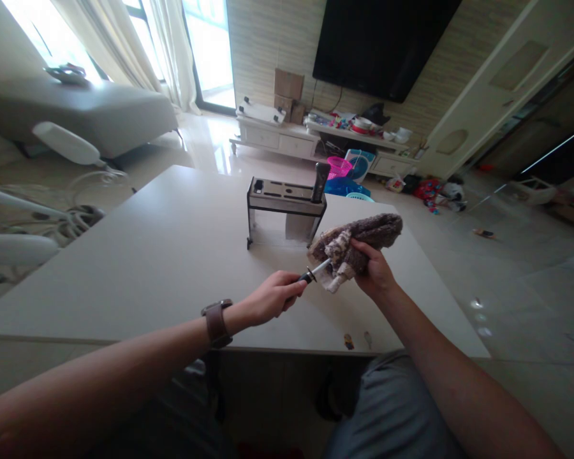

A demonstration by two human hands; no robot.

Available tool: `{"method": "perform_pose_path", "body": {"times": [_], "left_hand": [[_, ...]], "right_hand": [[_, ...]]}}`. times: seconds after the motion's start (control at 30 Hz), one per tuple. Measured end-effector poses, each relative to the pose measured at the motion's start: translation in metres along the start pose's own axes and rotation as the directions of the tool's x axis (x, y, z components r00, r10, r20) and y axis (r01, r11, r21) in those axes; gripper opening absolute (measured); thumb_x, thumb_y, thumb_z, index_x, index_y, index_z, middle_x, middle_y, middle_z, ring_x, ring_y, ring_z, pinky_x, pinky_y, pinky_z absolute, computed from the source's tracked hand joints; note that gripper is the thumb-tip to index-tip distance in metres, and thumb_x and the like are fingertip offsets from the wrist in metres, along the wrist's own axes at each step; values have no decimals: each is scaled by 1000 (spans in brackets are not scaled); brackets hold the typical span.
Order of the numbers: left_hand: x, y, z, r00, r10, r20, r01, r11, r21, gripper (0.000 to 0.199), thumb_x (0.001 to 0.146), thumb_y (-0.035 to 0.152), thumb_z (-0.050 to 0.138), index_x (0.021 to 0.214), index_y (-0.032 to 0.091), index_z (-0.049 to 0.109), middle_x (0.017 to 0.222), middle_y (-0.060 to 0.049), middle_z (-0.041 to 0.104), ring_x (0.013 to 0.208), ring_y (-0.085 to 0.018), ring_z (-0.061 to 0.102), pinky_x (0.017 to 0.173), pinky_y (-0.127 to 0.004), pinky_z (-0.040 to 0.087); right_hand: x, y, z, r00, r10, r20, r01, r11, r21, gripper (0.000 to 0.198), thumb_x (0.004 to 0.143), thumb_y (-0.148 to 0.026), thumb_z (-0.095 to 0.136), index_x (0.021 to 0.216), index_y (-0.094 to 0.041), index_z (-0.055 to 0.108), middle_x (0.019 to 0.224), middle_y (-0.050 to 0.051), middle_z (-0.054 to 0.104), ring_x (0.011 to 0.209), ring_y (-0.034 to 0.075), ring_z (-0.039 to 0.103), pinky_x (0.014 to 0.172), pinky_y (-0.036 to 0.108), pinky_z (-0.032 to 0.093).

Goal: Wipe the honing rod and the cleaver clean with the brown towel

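Pale rod (321, 266) — shaggy grey-brown cloth (374, 232)

A black television (382, 48) hangs on the wall (263, 38) above a pink basket (338, 167); pale curtains (172, 51) hang beside a bright window (211, 57).

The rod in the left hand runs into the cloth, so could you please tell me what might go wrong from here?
The cloth hides the far end of the rod, so its tip could poke the right hand through the fabric. The cloth also looks close to the knife block, so a careless sweep might bump it and jolt the knife standing in it.
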State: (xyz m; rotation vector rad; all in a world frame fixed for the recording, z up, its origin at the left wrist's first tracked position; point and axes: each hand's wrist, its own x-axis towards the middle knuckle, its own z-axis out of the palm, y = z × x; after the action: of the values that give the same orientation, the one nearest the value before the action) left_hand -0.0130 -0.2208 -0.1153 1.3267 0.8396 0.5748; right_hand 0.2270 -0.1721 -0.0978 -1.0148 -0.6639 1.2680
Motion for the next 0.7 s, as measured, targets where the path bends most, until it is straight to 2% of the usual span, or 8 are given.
{"method": "perform_pose_path", "body": {"times": [0.13,0.33,0.5,0.7], "left_hand": [[3,-1,0,1000,20,-17,-21,999,-50,43,93,54,58,68,21,46,51,6,45,39,-7,36,38,-22,25],[5,-2,-4,995,96,-35,-95,995,32,44,94,55,57,69,20,48,49,6,46,37,-7,36,38,-22,24],[2,0,-4,993,116,-25,-113,988,108,45,96,56,54,71,20,50,50,6,47,39,-8,37,40,-22,27],[1,3,-1,990,136,-28,-131,982,138,45,97,57,53,72,20,49,54,6,47,45,-9,39,44,-22,30]], "right_hand": [[-14,4,9,992,85,96,-81,996,-47,35,56,-23,93,88,-21,78,94,1,83,85,21,77,85,34,64],[-33,24,18,957,170,233,-129,975,-180,47,49,-24,99,92,-20,80,100,5,83,101,30,77,99,45,59],[-32,33,16,979,130,158,-97,975,-201,49,46,-20,98,91,-20,80,102,5,83,102,30,76,102,47,57],[-29,25,18,994,14,106,11,974,-224,49,44,-19,97,90,-21,78,97,3,83,96,27,75,99,46,58]]}}
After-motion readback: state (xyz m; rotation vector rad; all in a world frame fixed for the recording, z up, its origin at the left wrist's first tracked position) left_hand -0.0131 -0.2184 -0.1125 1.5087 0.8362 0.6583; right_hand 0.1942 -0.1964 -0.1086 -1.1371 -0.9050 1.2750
